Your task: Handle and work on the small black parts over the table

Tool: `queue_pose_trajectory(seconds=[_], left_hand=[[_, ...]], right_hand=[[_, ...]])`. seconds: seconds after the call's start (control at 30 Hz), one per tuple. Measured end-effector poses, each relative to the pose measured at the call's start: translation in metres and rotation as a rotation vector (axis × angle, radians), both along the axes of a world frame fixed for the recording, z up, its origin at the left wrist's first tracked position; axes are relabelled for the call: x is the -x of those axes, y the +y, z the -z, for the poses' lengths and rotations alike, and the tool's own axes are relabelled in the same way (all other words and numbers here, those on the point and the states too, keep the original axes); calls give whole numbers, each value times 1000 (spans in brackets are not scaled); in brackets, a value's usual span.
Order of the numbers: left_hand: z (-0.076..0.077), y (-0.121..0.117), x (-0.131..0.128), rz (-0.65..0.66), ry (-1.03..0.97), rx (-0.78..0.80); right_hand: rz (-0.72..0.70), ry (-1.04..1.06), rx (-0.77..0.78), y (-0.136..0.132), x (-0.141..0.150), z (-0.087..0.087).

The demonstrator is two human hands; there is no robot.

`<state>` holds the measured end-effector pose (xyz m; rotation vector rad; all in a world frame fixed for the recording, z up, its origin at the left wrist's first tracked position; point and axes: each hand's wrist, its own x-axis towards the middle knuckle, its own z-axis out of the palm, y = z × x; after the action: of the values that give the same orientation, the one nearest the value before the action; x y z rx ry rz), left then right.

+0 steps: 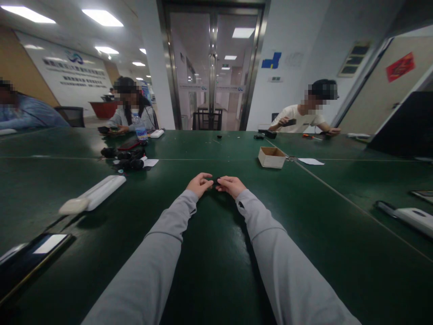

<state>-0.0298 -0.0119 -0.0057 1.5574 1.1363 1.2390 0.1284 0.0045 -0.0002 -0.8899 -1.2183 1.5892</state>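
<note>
Grey sleeves (154, 253), hands (233, 185) at a small black piece (215, 182); wall sign (72, 67) unreadable.

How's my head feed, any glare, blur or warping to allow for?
Head view: ceiling lights burn out white; the green tabletop is dark, with faint sheen between the sleeves, which wide-angle stretch widens toward the bottom; the small dark piece at the right hand is too soft to identify.

I see green tabletop (216, 275) beneath both hands (199, 185) | glass doors (212, 67) straight beyond them | pale wall (294, 36) ahead-right | lit ceiling panels (102, 17) upper-left
</note>
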Motion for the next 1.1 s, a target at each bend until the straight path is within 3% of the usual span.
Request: queue_pose_trajectory(seconds=[0.17,0.37,0.67,0.9,1.1], left_hand=[[2,2,1,42,28,46],[5,4,2,18,11,-42],[-5,-5,0,-19,22,-5],[4,3,2,-6,88,-6],[7,1,2,8,32,-50]], right_hand=[[1,-6,-11,0,0,0],[0,7,-5,-1,1,-1],[-1,11,4,0,0,-1],[23,9,6,-1,1,-2],[3,-10,-44,-1,0,1]])
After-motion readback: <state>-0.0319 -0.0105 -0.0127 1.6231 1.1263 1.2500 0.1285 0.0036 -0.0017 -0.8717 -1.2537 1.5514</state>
